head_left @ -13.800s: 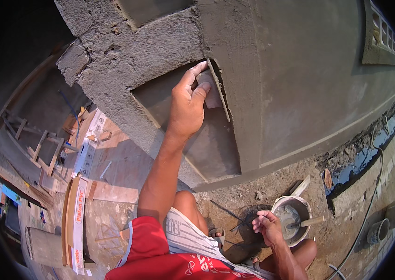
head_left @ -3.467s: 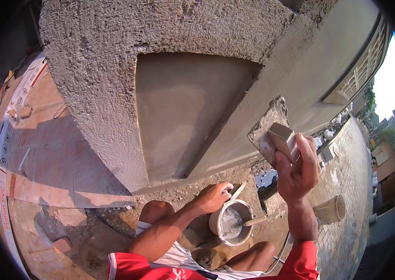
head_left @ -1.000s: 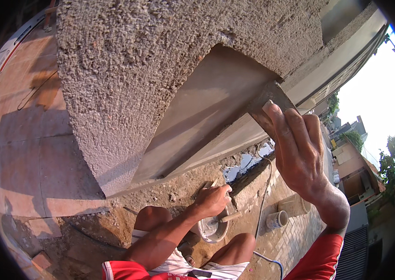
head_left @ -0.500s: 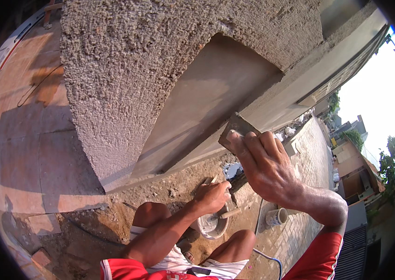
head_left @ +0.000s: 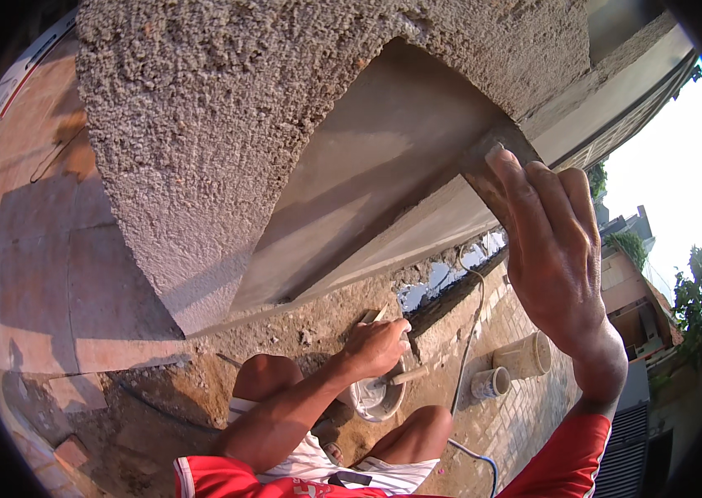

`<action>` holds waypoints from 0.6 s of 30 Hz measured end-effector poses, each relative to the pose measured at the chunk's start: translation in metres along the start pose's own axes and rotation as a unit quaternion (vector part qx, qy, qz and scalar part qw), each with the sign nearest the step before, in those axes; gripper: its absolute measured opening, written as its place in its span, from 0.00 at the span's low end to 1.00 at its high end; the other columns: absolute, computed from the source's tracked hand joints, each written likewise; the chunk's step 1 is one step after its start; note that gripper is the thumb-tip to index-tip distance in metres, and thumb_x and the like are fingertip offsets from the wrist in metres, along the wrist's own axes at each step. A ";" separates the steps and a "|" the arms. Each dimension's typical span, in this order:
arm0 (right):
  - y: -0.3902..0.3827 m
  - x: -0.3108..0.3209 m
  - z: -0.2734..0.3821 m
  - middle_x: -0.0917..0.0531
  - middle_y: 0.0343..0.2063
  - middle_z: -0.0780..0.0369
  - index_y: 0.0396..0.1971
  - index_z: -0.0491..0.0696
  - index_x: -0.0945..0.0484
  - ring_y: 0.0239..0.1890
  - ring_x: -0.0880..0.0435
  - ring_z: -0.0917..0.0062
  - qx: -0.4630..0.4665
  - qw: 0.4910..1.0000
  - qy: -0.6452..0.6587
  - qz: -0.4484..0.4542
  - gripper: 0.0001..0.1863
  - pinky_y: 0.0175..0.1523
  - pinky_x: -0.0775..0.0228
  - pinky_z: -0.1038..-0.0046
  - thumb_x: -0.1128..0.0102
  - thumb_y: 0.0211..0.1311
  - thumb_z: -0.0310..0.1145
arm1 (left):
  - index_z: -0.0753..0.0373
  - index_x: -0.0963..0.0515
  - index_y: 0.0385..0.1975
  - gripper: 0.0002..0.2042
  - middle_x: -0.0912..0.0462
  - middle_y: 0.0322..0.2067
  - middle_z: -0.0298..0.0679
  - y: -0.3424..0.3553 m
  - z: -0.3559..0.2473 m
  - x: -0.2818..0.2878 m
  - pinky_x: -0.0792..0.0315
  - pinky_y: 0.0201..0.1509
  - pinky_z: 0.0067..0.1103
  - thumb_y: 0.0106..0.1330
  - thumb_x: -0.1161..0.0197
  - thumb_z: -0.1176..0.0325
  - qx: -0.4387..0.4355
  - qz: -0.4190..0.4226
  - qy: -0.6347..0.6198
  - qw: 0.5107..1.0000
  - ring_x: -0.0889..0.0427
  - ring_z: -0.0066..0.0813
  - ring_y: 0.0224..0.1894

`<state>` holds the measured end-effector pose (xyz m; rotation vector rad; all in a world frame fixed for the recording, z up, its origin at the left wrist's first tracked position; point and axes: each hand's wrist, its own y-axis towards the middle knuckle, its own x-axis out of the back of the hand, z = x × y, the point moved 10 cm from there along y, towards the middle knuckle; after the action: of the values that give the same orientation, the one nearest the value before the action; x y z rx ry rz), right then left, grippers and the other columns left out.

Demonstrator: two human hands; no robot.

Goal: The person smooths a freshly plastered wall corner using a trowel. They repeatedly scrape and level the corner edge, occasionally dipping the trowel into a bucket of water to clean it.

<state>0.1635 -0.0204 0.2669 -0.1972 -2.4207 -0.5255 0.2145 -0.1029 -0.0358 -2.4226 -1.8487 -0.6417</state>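
My right hand is raised against the wall, fingers closed on a flat, dark, mortar-smeared scraper blade. The blade lies at the upper corner of a smooth recessed panel, along its ledge. My left hand is closed low down, above a white bucket. A narrow flat piece pokes out beyond its fingers, mostly hidden, so its kind is unclear. In the bucket is pale grey mix, and a tool with a wooden handle leans out over the rim.
Rough grey plaster surrounds the panel. A small pail and a larger beige bucket stand on the paving to the right, beside a hose. A water-filled trench runs under the wall. Reddish boards lie at left.
My right hand has moved up and to the right with the blade, from the ledge's middle to its upper corner. My left hand stays over the bucket. The view has shifted slightly.
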 end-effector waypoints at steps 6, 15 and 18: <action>-0.016 -0.042 0.039 0.24 0.38 0.56 0.55 0.40 0.29 0.40 0.29 0.69 0.023 0.989 0.091 0.112 0.32 0.45 0.30 0.69 0.37 0.43 0.16 | 0.66 0.27 0.48 0.17 0.18 0.37 0.54 0.000 -0.004 -0.007 0.27 0.47 0.39 0.62 0.41 0.64 -0.002 -0.003 -0.007 1.000 0.19 0.52 0.43; -0.014 -0.004 0.010 0.21 0.39 0.55 0.55 0.41 0.26 0.34 0.28 0.69 0.024 0.999 -0.002 -0.035 0.29 0.37 0.30 0.69 0.35 0.47 0.17 | 0.65 0.27 0.49 0.17 0.18 0.37 0.53 0.000 0.001 -0.004 0.27 0.47 0.39 0.63 0.41 0.64 0.003 -0.002 -0.001 1.000 0.19 0.52 0.43; -0.009 -0.004 0.002 0.21 0.39 0.55 0.55 0.43 0.26 0.34 0.28 0.70 0.015 0.999 -0.020 -0.039 0.29 0.37 0.30 0.69 0.35 0.48 0.16 | 0.65 0.27 0.49 0.17 0.18 0.37 0.53 0.000 0.002 -0.002 0.27 0.47 0.39 0.63 0.41 0.64 0.007 -0.003 -0.002 1.000 0.19 0.52 0.43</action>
<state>0.1634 -0.0275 0.2597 -0.1006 -2.4824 -0.5240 0.2143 -0.1040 -0.0387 -2.4125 -1.8561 -0.6234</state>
